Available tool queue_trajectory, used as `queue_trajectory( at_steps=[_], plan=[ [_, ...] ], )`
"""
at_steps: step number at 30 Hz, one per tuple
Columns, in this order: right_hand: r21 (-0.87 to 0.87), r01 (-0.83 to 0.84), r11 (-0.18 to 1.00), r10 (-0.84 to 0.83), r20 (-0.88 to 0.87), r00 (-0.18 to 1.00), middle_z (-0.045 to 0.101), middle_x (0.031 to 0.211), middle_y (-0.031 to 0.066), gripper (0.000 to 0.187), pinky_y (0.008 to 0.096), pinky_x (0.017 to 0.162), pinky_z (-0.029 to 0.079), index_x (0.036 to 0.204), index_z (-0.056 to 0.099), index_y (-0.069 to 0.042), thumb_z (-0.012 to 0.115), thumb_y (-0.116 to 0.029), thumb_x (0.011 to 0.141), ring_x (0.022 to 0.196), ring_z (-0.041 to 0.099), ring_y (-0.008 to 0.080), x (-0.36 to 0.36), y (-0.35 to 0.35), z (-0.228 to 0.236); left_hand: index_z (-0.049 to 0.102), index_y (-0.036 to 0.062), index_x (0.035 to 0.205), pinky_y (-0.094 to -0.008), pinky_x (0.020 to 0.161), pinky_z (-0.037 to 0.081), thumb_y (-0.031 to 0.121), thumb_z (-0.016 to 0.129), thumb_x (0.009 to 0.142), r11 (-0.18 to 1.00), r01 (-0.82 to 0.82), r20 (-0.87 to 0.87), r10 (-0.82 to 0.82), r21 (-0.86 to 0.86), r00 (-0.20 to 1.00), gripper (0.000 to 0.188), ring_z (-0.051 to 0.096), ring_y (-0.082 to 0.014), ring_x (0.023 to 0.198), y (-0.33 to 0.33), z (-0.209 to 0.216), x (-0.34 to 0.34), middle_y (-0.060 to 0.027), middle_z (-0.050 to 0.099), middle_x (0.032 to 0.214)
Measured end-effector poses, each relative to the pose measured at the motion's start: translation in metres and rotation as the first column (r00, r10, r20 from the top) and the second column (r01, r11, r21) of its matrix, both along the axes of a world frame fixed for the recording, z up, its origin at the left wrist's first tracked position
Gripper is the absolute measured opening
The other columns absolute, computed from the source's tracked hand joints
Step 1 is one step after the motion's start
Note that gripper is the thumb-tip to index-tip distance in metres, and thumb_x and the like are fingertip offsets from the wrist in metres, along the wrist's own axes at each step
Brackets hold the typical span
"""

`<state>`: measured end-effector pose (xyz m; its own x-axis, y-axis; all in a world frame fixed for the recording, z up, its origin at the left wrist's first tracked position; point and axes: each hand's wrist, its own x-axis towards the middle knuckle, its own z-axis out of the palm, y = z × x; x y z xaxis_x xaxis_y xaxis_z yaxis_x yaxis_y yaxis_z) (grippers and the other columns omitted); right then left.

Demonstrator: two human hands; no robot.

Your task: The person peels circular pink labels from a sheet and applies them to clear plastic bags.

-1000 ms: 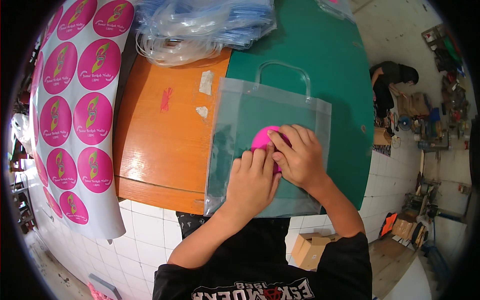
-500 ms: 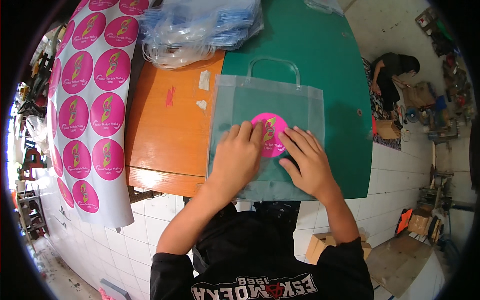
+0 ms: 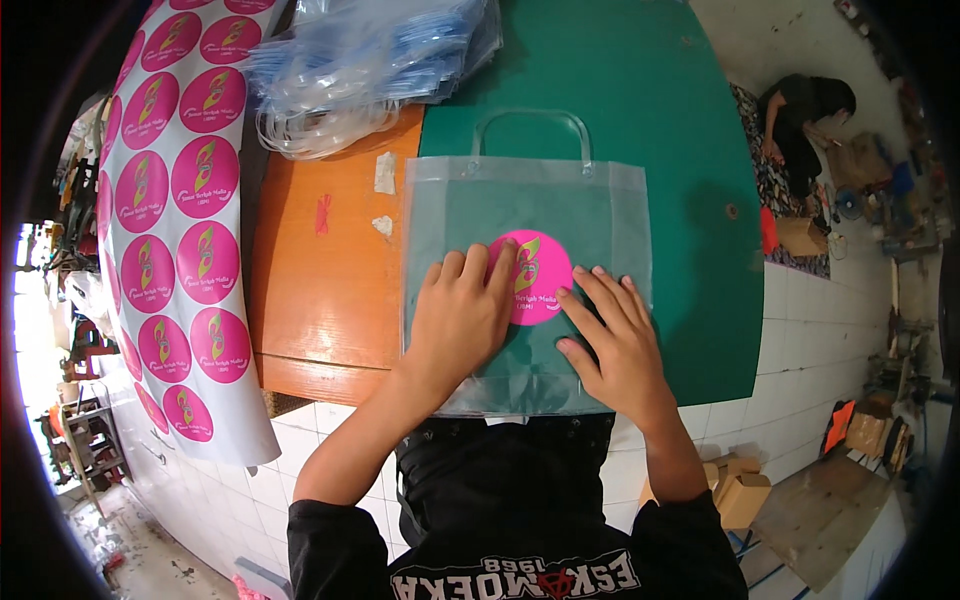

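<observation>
A clear plastic bag (image 3: 450, 210) with a looped handle lies flat in front of me. On its middle sits a round pink sticker (image 3: 540, 285) with a green and yellow leaf-like design. My left hand (image 3: 460, 315) rests on the bag, its index finger stretched onto the sticker's left part and the other fingers bent; it grips nothing. Open and spread, my right hand (image 3: 620, 355) lies over the bag's lower right, fingertips touching or close to the sticker's right edge. The sticker's lower left is partly hidden by my left hand.
A sheet of matching pink stickers (image 3: 255, 425) hangs down at the left. A pile of clear bags (image 3: 400, 50) with handles stands at the far side. Beneath are a green tabletop (image 3: 690, 300) and an orange wooden one (image 3: 320, 290). Another person (image 3: 800, 120) sits on the floor at right.
The view has shifted slightly, and the bag and sticker appear a little further left. My left index finger reaches higher on the sticker. The right hand keeps nearly the same pose.
</observation>
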<state>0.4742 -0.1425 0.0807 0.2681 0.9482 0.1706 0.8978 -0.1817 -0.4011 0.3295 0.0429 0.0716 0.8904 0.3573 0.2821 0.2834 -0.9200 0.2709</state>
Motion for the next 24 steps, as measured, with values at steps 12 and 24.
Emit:
queue_trajectory(
  at_steps=[12,24],
  plan=[
    [-0.001,0.006,1.0,-0.006,0.001,1.0,0.055,0.153,0.015,0.052,0.0581,0.121,0.034,0.142,0.064,-0.011,0.073,-0.027,0.094,0.143,0.05,0.0374,-0.001,0.0,-0.002,0.059,0.0022,0.141,-0.0385,0.076,0.052,0.018,0.068,0.092,0.993,-0.005,-0.145,0.022,0.119,0.989,0.052,0.06,-0.027,0.091,0.0,0.003,0.003,-0.0095,0.06,0.103],
    [0.061,0.01,0.998,-0.007,-0.056,0.998,0.058,0.149,0.0156,0.049,0.057,0.121,0.034,0.138,0.065,-0.007,0.074,-0.024,0.093,0.141,0.051,0.0378,0.004,0.002,0.002,0.057,-0.0012,0.143,-0.0459,0.092,0.05,0.019,0.065,0.096,0.981,0.071,-0.002,-0.072,-0.181,0.997,0.052,0.058,-0.0358,0.105,0.008,0.02,-0.024,-0.0164,0.06,0.116]
  ],
)
